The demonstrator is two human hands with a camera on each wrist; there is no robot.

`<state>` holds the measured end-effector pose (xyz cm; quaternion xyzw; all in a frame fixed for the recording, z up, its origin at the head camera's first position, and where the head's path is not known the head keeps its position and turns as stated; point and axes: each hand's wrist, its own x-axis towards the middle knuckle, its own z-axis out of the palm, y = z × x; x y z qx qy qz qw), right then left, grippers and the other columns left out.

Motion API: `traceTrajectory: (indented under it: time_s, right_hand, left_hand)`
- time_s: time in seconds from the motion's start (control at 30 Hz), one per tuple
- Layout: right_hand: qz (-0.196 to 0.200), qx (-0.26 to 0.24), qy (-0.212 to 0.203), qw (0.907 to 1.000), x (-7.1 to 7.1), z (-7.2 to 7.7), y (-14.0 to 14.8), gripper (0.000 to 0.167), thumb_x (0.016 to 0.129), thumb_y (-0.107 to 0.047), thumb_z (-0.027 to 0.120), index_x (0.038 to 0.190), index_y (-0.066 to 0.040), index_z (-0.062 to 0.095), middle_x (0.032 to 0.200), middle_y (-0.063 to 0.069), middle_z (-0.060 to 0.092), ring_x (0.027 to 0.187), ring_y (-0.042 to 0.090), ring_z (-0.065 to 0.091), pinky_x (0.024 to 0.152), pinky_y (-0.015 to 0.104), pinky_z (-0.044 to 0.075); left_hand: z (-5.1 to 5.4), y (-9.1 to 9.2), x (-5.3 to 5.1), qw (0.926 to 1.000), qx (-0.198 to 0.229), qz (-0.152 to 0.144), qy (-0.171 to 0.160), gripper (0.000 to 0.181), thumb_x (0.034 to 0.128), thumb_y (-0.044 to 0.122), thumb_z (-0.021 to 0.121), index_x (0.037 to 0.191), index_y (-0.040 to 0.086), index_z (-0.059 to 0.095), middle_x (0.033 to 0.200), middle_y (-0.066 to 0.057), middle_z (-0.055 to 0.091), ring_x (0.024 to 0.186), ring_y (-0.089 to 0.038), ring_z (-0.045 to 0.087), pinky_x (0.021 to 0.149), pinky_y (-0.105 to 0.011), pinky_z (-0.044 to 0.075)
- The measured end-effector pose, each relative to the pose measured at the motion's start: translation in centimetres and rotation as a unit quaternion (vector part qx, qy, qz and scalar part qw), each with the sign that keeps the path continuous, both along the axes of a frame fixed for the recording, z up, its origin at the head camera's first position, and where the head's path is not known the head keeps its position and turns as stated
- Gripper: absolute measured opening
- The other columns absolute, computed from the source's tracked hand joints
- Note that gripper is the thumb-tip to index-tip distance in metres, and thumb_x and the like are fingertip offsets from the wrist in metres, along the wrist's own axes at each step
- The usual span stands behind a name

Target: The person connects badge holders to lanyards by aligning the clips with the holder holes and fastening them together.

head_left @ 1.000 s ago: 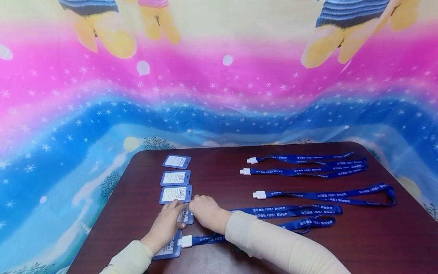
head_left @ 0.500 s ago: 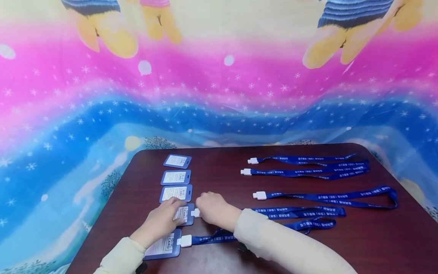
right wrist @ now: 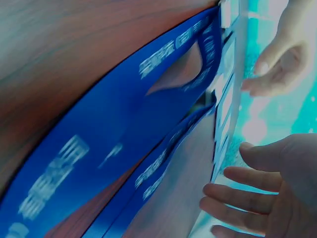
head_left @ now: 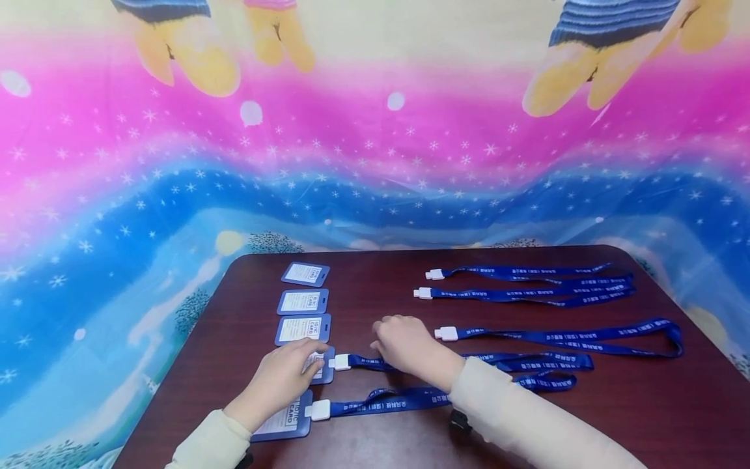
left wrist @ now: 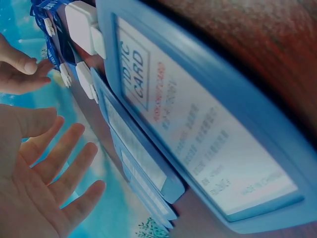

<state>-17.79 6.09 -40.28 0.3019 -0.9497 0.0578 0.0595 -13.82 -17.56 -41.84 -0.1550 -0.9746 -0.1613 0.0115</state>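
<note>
My left hand (head_left: 278, 378) hovers over the second-nearest blue badge holder (head_left: 327, 372), covering much of it. In the left wrist view the left hand's fingers (left wrist: 64, 173) are spread and hold nothing. That holder's right edge meets the white clip (head_left: 340, 362) of a blue lanyard (head_left: 369, 362). Over this lanyard is my right hand (head_left: 413, 345), its fingers relaxed and apart from the strap in the right wrist view. Nearest me lies another badge holder (head_left: 300, 426), joined at its slot to a white clip (head_left: 320, 410) on a second lanyard (head_left: 381, 407).
Three more badge holders, the nearest of them a blue one (head_left: 303, 330), lie in a column behind the left hand. To the right are three lanyards with white clips, including a looped lanyard (head_left: 562, 337). A printed cloth (head_left: 375, 163) hangs behind the dark table (head_left: 375, 273).
My right hand has let go of the white clip at the second-nearest holder and moved right, uncovering clip and strap. My left hand has loosened from the holder.
</note>
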Motion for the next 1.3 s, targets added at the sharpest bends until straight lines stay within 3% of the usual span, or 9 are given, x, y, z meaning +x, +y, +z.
traceTrajectory:
  time_s: [0.4, 0.73, 1.3]
  right_hand:
    - [-0.019, -0.054, 0.018, 0.9982, -0.2, -0.8, 4.4, 0.014, 0.089, -0.019, 0.076, 0.097, -0.008, 0.077, 0.088, 0.004, 0.072, 0.082, 0.019, 0.068, 0.075, 0.036, 0.057]
    - [-0.053, -0.074, 0.023, 0.9956, -0.6, -1.0, 7.5, 0.015, 0.086, -0.016, 0.079, 0.097, -0.007, 0.076, 0.088, 0.006, 0.071, 0.080, 0.020, 0.069, 0.073, 0.037, 0.058]
    - [-0.078, -0.046, -0.001, 0.9958, -1.1, -1.0, 10.9, 0.020, 0.081, -0.014, 0.082, 0.098, -0.004, 0.075, 0.086, 0.008, 0.069, 0.078, 0.024, 0.066, 0.069, 0.042, 0.057]
  left_hand:
    - [-0.5, -0.2, 0.0, 0.9998, -0.003, -0.014, 0.012, 0.019, 0.0917, 0.020, 0.072, 0.111, 0.020, 0.073, 0.113, 0.001, 0.071, 0.103, -0.019, 0.067, 0.083, -0.043, 0.056]
    - [-0.6, -0.2, 0.1, 0.9995, -0.009, -0.020, 0.024, 0.016, 0.0912, 0.021, 0.073, 0.107, 0.022, 0.074, 0.110, 0.004, 0.071, 0.101, -0.016, 0.068, 0.081, -0.041, 0.057]
    - [-0.6, -0.4, 0.0, 0.9995, -0.012, -0.018, 0.022, 0.015, 0.0908, 0.020, 0.073, 0.105, 0.022, 0.074, 0.109, 0.004, 0.071, 0.100, -0.016, 0.067, 0.082, -0.043, 0.056]
